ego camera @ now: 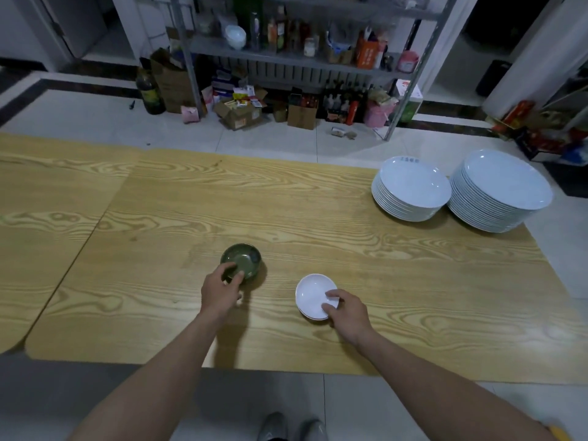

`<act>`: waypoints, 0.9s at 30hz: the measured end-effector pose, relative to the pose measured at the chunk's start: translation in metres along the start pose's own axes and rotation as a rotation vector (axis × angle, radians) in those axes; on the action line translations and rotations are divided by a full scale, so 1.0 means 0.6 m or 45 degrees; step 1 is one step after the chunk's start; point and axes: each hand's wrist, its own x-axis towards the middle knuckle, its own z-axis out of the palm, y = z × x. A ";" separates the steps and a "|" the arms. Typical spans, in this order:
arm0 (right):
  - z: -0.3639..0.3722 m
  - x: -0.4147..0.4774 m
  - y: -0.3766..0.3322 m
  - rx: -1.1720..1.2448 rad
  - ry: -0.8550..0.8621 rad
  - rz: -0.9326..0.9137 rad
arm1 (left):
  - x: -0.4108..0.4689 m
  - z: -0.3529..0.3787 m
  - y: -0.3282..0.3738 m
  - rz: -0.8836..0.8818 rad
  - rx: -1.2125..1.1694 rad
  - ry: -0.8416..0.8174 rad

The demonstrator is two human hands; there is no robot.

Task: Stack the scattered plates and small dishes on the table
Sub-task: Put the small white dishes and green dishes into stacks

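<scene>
Left hand: your left hand [221, 291] grips the near rim of the green bowl [241, 261], round, deep and glazed, mid-worktop toward the near edge.
Right hand: your right hand [348, 311] pinches the near rim of the white dishes [313, 294], shallow, smooth rounds, a second rim showing beneath.
Plate stacks [410, 194]: two tall piles of glossy white rounds, far right corner.
Worktop [159, 218]: pale, bold wood grain.
</scene>
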 end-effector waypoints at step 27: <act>-0.026 0.036 -0.040 0.165 0.314 0.158 | 0.048 0.023 0.030 -0.173 -0.288 0.032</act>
